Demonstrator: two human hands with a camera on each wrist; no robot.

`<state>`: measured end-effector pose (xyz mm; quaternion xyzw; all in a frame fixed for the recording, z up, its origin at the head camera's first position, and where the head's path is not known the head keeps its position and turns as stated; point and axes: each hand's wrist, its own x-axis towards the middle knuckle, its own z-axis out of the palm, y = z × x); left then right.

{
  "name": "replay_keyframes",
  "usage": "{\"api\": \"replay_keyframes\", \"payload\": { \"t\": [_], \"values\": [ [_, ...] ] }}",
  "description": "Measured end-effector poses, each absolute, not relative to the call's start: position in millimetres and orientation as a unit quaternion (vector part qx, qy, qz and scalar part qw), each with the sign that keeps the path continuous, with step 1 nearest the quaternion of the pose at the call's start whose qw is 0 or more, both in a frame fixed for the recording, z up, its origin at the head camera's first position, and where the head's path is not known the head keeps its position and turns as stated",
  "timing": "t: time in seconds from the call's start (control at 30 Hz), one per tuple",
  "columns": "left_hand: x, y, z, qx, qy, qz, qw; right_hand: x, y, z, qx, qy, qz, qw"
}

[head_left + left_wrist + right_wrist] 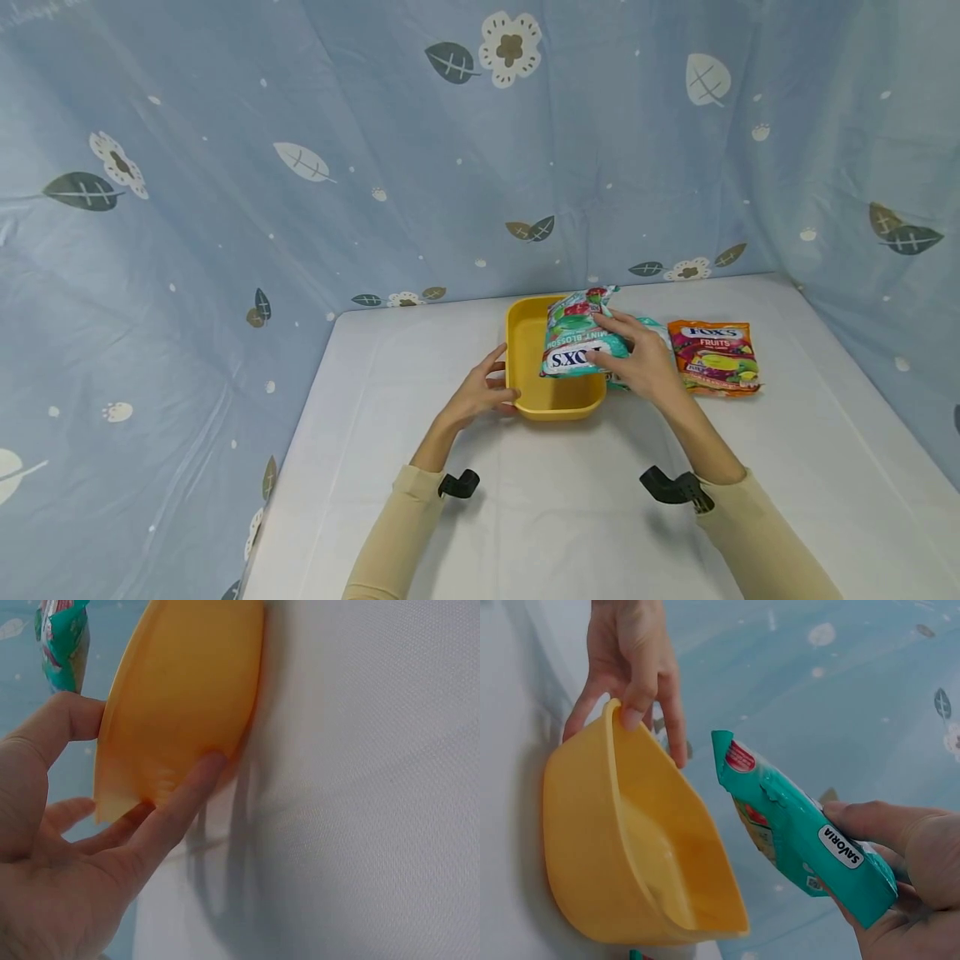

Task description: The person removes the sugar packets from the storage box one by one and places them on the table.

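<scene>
A teal bag of Fox's mint candy (576, 333) is tilted above a yellow plastic tub (557, 403). My right hand (647, 360) grips the bag by its side, thumb on one face and fingers on the other. In the right wrist view, the bag (810, 832) is seen edge-on, clear of the tub's rim. My left hand (476, 393) holds the tub's left wall. From the left wrist, its thumb shows at the rim of the tub (187, 682) while the fingers (176, 806) lie along the outside.
Right of the tub, a red and purple bag of Fox's fruit candy (715, 358) lies on the white-covered table (420, 358). Another teal bag (657, 328) lies partly hidden behind my right hand. A blue patterned curtain (420, 167) hangs behind and beside the table.
</scene>
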<state>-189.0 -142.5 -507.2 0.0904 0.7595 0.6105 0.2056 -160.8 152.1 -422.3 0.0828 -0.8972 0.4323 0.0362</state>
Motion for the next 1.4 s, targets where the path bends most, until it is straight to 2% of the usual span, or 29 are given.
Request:
{"api": "replay_keyframes", "payload": {
  "t": [0.33,1.4],
  "values": [
    [-188.9,-141.9,-508.1,0.094,0.767,0.601,0.203,-154.5,159.8,-422.8,0.09,-0.89,0.445,0.054],
    [-186.9,-140.6,-509.5,0.098,0.761,0.607,0.205,-137.3,187.9,-435.9,0.057,-0.887,0.457,0.036]
  ]
}}
